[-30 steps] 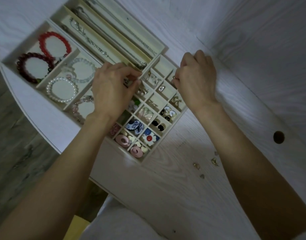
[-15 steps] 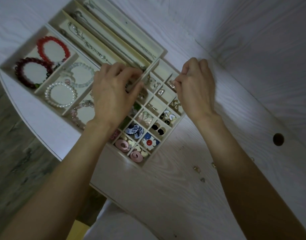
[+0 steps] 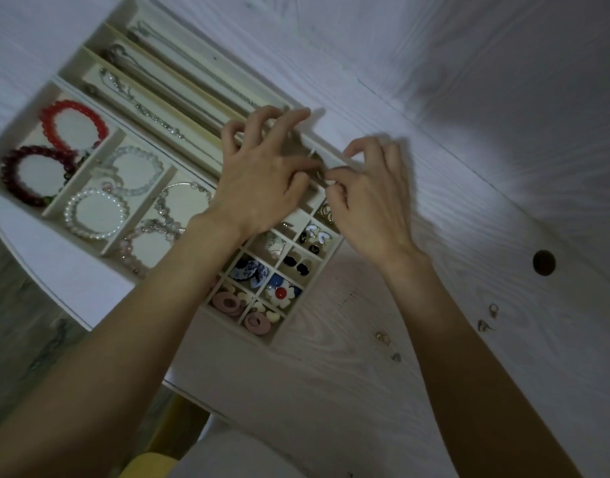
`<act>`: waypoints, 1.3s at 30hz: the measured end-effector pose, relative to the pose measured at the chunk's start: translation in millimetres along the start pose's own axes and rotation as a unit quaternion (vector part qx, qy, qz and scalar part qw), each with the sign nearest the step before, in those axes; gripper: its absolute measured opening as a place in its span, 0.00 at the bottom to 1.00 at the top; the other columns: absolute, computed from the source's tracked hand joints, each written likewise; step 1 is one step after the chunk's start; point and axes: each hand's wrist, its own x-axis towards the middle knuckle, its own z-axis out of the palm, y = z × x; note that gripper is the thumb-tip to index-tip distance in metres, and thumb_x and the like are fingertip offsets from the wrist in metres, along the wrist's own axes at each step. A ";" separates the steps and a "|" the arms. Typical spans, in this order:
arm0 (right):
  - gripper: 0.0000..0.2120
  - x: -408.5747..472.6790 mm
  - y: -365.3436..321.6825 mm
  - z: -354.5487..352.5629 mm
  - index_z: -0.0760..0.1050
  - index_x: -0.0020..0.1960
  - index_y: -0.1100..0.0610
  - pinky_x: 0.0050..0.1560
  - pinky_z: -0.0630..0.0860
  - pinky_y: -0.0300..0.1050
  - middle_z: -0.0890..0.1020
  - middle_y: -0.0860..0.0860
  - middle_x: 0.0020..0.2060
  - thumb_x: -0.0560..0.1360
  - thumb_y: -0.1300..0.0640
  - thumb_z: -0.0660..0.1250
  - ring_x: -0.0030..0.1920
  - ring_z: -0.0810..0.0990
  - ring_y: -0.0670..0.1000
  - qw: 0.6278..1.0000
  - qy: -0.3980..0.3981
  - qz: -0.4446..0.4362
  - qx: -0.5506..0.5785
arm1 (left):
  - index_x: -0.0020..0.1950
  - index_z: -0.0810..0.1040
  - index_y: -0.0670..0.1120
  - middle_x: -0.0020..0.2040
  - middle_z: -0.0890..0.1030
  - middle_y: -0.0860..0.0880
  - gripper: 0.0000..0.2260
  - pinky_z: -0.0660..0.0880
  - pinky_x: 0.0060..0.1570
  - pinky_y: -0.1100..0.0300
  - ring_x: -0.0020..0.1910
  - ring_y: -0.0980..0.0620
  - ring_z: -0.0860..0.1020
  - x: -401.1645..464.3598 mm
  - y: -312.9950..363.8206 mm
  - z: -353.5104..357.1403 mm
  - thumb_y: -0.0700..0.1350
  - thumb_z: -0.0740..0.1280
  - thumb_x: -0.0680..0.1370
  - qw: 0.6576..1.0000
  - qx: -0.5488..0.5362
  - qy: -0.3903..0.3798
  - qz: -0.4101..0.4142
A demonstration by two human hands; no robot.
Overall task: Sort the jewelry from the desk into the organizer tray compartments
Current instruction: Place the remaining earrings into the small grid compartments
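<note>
Hands met over the small square cells at the far right part of the cream compartmented organizer tray (image 3: 89,81), which sat at the left end of the pale wood-grain desk (image 3: 331,391), its left side reaching the desk's curved left edge. Left hand (image 3: 262,181) hovered with fingers spread and curled, thumb pointing toward the right hand; whether it gripped anything could not be told. Right hand (image 3: 372,201) pinched a small metallic piece (image 3: 320,174), probably a ring or earring, between thumb and forefinger just above a cell at the tray's far right edge; blur hid its exact form. Large left cells held a red bead bracelet (image 3: 74,124), a dark maroon bead bracelet (image 3: 31,177) and a white pearl bracelet (image 3: 96,213); long far slots held silver chains (image 3: 141,105); near cells held a blue-and-white flower earring (image 3: 281,293) and pink oval earrings (image 3: 243,312). Four small loose gold-toned pieces (image 3: 382,338) lay unsorted on the desk near its right side, well apart from the tray. Risk judged: the pinched piece was tiny and held over narrow dividers, so an early release could drop it into a neighbouring, already filled cell. Crowded fingers could also knock earrings out of adjacent cells.
</note>
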 end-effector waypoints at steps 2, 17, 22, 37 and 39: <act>0.13 -1.1 -0.4 2.0 0.82 0.51 0.56 0.62 0.50 0.42 0.74 0.54 0.56 0.76 0.55 0.60 0.59 0.68 0.55 1.000 -0.004 0.000 0.009 | 0.57 0.81 0.59 0.74 0.64 0.51 0.23 0.50 0.66 0.44 0.72 0.44 0.58 0.7 0.8 0.4 0.54 0.47 0.75 1.000 0.010 -0.009 0.000; 0.14 1.7 -3.4 9.7 0.84 0.48 0.52 0.61 0.60 0.43 0.72 0.51 0.59 0.76 0.54 0.59 0.59 0.62 0.50 0.995 -0.009 0.036 0.089 | 0.59 0.81 0.52 0.51 0.76 0.47 0.16 0.54 0.46 0.59 0.50 0.46 0.66 -14.1 -16.6 5.5 0.50 0.59 0.75 0.997 -0.011 0.068 -0.027; 0.14 1.2 -8.2 10.3 0.83 0.51 0.53 0.60 0.58 0.40 0.72 0.51 0.60 0.76 0.53 0.59 0.59 0.61 0.49 0.995 -0.010 0.035 0.092 | 0.59 0.81 0.53 0.51 0.76 0.47 0.19 0.57 0.46 0.57 0.49 0.44 0.67 -12.3 -15.6 6.4 0.52 0.55 0.75 0.998 -0.005 0.050 -0.033; 0.11 12.0 -13.3 9.8 0.83 0.37 0.52 0.55 0.49 0.33 0.75 0.49 0.58 0.74 0.52 0.64 0.59 0.67 0.53 0.996 0.011 0.047 0.078 | 0.59 0.81 0.53 0.50 0.76 0.46 0.20 0.58 0.46 0.56 0.49 0.42 0.69 -14.4 -14.3 2.2 0.52 0.55 0.75 0.998 -0.025 0.045 -0.030; 0.11 11.6 -12.3 11.0 0.84 0.39 0.52 0.55 0.47 0.31 0.75 0.49 0.57 0.74 0.52 0.64 0.58 0.67 0.53 0.995 0.011 0.048 0.087 | 0.59 0.81 0.52 0.50 0.77 0.46 0.20 0.57 0.46 0.57 0.49 0.43 0.69 -14.2 -14.4 2.3 0.52 0.55 0.75 0.998 -0.026 0.045 -0.032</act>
